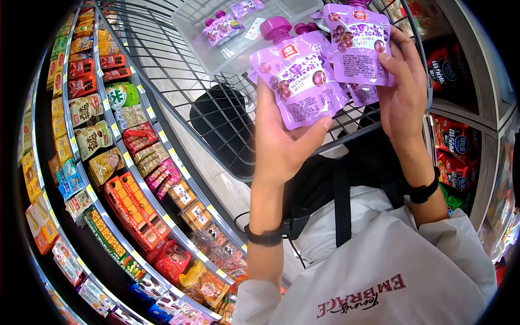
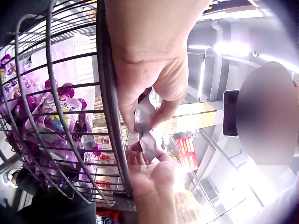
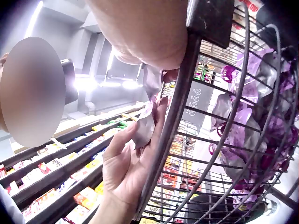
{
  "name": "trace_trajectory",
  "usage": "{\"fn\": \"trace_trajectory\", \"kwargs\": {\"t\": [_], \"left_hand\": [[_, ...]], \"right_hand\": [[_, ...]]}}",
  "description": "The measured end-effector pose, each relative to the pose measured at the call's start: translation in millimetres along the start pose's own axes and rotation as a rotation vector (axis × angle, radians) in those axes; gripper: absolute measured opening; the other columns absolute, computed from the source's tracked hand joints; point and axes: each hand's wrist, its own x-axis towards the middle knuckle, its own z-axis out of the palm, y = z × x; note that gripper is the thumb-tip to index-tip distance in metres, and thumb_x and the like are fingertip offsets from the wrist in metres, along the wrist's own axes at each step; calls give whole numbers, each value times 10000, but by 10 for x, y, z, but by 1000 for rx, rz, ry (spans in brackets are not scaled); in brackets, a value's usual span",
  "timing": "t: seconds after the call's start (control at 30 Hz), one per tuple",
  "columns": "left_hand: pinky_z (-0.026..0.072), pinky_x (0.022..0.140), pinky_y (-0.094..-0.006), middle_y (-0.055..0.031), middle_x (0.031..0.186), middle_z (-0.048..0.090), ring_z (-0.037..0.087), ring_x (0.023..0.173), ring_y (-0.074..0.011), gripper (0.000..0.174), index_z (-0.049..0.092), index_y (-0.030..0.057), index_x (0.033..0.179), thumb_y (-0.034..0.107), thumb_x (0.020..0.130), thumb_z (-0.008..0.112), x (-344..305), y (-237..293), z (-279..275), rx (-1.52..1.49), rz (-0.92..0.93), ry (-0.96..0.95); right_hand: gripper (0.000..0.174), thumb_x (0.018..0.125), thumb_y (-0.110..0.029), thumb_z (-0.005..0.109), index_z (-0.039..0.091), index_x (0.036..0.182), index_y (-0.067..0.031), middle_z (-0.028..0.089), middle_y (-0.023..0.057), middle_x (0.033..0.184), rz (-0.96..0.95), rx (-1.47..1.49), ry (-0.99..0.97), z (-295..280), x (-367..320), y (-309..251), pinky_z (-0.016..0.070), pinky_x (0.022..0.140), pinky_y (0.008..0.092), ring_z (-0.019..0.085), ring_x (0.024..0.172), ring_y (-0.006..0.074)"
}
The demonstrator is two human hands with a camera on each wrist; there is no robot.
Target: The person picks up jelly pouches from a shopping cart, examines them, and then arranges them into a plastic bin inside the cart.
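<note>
My left hand (image 1: 281, 135) holds a purple suckable jelly pouch (image 1: 300, 81) with a dark pink cap, thumb across its lower front. Beside it, my right hand (image 1: 403, 89) pinches a second jelly pouch (image 1: 360, 49) at its right edge. Both pouches are upright, printed fronts facing up, close side by side over the shopping cart (image 1: 374, 127). Seen edge-on in the left wrist view are the left pouch (image 2: 145, 112) and the right pouch (image 2: 149, 144). More purple pouches (image 1: 364, 95) lie below and behind them, partly hidden.
A clear plastic bin (image 1: 189, 46) in the cart holds a few purple packs (image 1: 223, 30). Snack shelves (image 1: 135, 211) run along the left. At the right stands a grey shelf unit (image 1: 490, 124) with red bags. A black round-edged object (image 1: 214, 122) shows beneath the cart's wire.
</note>
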Motion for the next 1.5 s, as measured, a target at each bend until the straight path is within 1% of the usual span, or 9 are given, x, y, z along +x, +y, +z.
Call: {"fn": "trace_trajectory", "kwargs": {"t": [0.77, 0.87, 1.0, 1.1, 1.2, 1.27, 1.33, 1.37, 1.5], "left_hand": [[452, 989, -347, -133, 1298, 474, 520, 1185, -205, 839, 203, -19, 1445, -17, 775, 707, -9, -17, -44, 58, -18, -43], [411, 1029, -349, -161, 1348, 431, 483, 1235, -228, 878, 153, -34, 1476, -8, 781, 688, -25, -30, -52, 211, 4, -22], [365, 1056, -338, -181, 1343, 432, 475, 1241, -242, 769, 204, -37, 1462, 42, 828, 633, -58, -35, -15, 449, 62, 64], [425, 966, -373, -209, 1250, 518, 550, 1137, -293, 478, 373, -24, 1306, 35, 879, 580, 2, 27, 76, 357, -84, 146], [438, 946, -388, -253, 1250, 523, 571, 1096, -356, 467, 388, -32, 1289, 85, 892, 605, 12, 134, 119, 639, -282, 79], [409, 998, -435, -304, 1327, 453, 507, 1164, -439, 549, 373, -54, 1336, 114, 881, 630, 4, -58, 119, 681, -188, 24], [330, 1069, -515, -315, 1417, 353, 395, 1277, -486, 647, 331, -74, 1401, 120, 863, 635, -1, -96, 227, 1142, 78, 144], [249, 1099, -590, -318, 1477, 259, 296, 1335, -515, 699, 281, -77, 1443, 116, 856, 609, -7, -57, 272, 1272, -30, 104], [253, 1100, -591, -274, 1456, 347, 327, 1352, -450, 562, 416, -29, 1389, 124, 864, 542, -60, -7, 195, 1258, 86, 22]], "right_hand": [[451, 927, -89, 479, 389, 1349, 41, 575, 152, 1250, 18, 24, 1, 3, 7, 6, 488, 933, 302, 592, 1121, 172], [393, 894, -54, 536, 455, 1272, 21, 622, 113, 1075, 21, 68, -19, -15, 38, -124, 501, 787, 236, 610, 957, 112], [441, 878, -69, 539, 446, 1307, -18, 624, 142, 1025, 200, -696, -299, -127, 77, -683, 499, 774, 294, 609, 954, 143], [421, 851, -121, 635, 517, 1250, -55, 616, 179, 1093, -290, -1346, -431, -136, 135, -842, 482, 815, 386, 604, 936, 332], [380, 833, -139, 661, 559, 1188, -52, 622, 169, 1084, -230, -1381, -572, 93, 336, -1110, 473, 851, 382, 599, 967, 351], [345, 832, -153, 658, 576, 1143, -29, 635, 181, 1065, -174, -1405, -624, 355, 571, -1147, 469, 873, 403, 604, 998, 363], [353, 826, -108, 672, 586, 1155, -12, 656, 159, 1084, -207, -1429, -839, 616, 890, -1067, 476, 902, 377, 618, 1029, 298], [332, 835, -125, 667, 597, 1138, -9, 664, 157, 1075, -214, -1452, -884, 754, 1069, -962, 486, 890, 376, 628, 1021, 293], [335, 833, -177, 675, 628, 1113, 0, 673, 156, 1081, -71, -1497, -1046, 1266, 2069, -54, 507, 872, 369, 645, 1023, 278]]}}
